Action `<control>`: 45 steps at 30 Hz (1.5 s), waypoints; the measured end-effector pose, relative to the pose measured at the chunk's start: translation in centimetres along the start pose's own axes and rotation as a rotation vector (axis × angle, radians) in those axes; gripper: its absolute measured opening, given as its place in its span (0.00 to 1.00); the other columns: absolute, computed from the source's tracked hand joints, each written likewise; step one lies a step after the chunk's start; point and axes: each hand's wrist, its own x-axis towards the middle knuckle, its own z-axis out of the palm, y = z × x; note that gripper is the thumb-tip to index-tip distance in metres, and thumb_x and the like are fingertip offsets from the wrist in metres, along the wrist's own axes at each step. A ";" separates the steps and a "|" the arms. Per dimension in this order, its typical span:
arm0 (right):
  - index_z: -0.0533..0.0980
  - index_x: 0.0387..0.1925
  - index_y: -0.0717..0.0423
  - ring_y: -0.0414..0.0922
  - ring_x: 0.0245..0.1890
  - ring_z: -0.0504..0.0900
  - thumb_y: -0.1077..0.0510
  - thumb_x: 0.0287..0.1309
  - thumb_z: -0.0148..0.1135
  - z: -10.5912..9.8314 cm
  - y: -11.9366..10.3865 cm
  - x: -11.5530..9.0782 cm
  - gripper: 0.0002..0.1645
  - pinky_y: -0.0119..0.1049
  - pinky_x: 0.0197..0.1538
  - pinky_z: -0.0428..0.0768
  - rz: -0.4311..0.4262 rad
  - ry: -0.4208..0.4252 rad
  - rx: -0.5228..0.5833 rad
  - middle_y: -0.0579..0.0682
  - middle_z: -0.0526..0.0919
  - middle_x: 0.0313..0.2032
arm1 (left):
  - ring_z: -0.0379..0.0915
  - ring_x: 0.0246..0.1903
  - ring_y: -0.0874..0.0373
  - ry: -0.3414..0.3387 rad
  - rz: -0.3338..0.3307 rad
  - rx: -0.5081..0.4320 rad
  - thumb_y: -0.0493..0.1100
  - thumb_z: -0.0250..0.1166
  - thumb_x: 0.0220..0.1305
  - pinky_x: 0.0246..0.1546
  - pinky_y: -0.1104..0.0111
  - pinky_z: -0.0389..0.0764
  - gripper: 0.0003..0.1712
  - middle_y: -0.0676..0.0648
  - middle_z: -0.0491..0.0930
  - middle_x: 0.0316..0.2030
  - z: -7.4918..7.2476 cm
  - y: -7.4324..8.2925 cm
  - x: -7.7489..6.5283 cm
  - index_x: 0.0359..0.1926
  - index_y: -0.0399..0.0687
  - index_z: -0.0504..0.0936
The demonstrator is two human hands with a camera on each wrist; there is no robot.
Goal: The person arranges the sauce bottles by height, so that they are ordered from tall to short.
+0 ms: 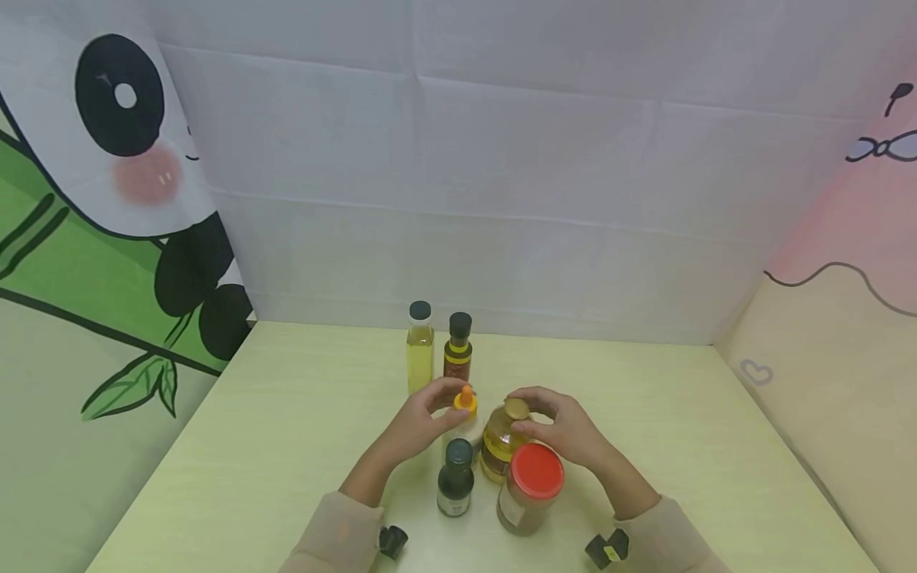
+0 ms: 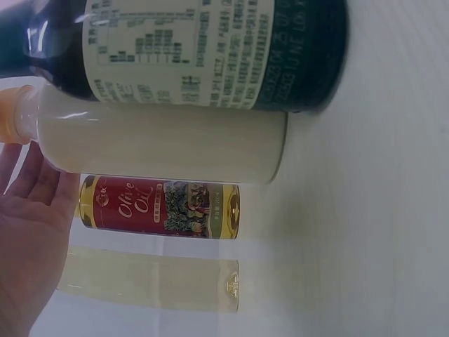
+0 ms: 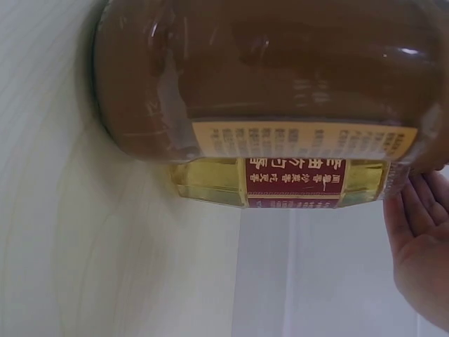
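My left hand (image 1: 420, 418) holds the upper part of a whitish squeeze bottle (image 2: 161, 140) with an orange nozzle cap (image 1: 466, 399), thumb in front and fingers behind. My right hand (image 1: 566, 426) grips a golden oil bottle (image 1: 497, 442) near its gold cap, its thumb across the front. In the right wrist view that oil bottle shows a dark red label (image 3: 295, 184). Both bottles stand upright, side by side. Closer to me are a small dark sauce bottle (image 1: 454, 481) and a brown-filled jar (image 1: 526, 501) with a red lid (image 1: 537, 471), partly covering the held bottles.
Behind my left hand stand a tall pale yellow oil bottle (image 1: 420, 350) with a dark cap and a red-labelled olive oil bottle (image 2: 161, 206). All of it sits on a pale wood-grain table (image 1: 286, 414). A white sheet (image 1: 501, 159) hangs along the back, with printed cloths at both sides.
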 end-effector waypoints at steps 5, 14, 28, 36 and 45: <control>0.76 0.55 0.59 0.55 0.55 0.77 0.56 0.58 0.70 0.0 -0.1 0.1 0.25 0.55 0.59 0.72 0.003 0.002 0.002 0.52 0.81 0.51 | 0.72 0.56 0.44 0.010 0.006 0.028 0.42 0.66 0.65 0.58 0.48 0.69 0.21 0.45 0.78 0.51 0.0 0.0 0.0 0.56 0.41 0.75; 0.77 0.54 0.58 0.56 0.55 0.77 0.55 0.56 0.71 0.0 -0.2 0.2 0.25 0.57 0.58 0.71 0.026 0.007 0.009 0.52 0.82 0.51 | 0.70 0.58 0.42 0.026 -0.008 0.046 0.40 0.66 0.64 0.59 0.48 0.68 0.20 0.43 0.78 0.51 0.2 0.9 -0.2 0.55 0.39 0.76; 0.80 0.53 0.58 0.54 0.53 0.79 0.55 0.55 0.72 -0.2 -0.5 0.1 0.23 0.58 0.57 0.72 0.048 0.035 0.022 0.52 0.83 0.50 | 0.70 0.58 0.41 0.024 -0.028 0.045 0.42 0.67 0.64 0.59 0.46 0.68 0.18 0.44 0.79 0.50 0.5 1.0 0.0 0.53 0.41 0.78; 0.80 0.53 0.58 0.55 0.53 0.78 0.56 0.55 0.71 -0.4 -0.7 0.2 0.23 0.58 0.57 0.72 0.071 0.056 0.013 0.52 0.83 0.49 | 0.71 0.58 0.43 0.033 -0.017 0.048 0.42 0.66 0.65 0.59 0.49 0.69 0.17 0.45 0.79 0.50 0.7 0.7 0.1 0.53 0.41 0.78; 0.80 0.52 0.58 0.56 0.54 0.77 0.56 0.55 0.72 -0.5 -0.7 0.1 0.23 0.57 0.57 0.73 0.103 0.071 0.025 0.52 0.83 0.49 | 0.71 0.58 0.42 0.038 0.005 0.037 0.38 0.65 0.65 0.59 0.50 0.69 0.17 0.42 0.79 0.50 0.9 0.3 0.2 0.53 0.38 0.77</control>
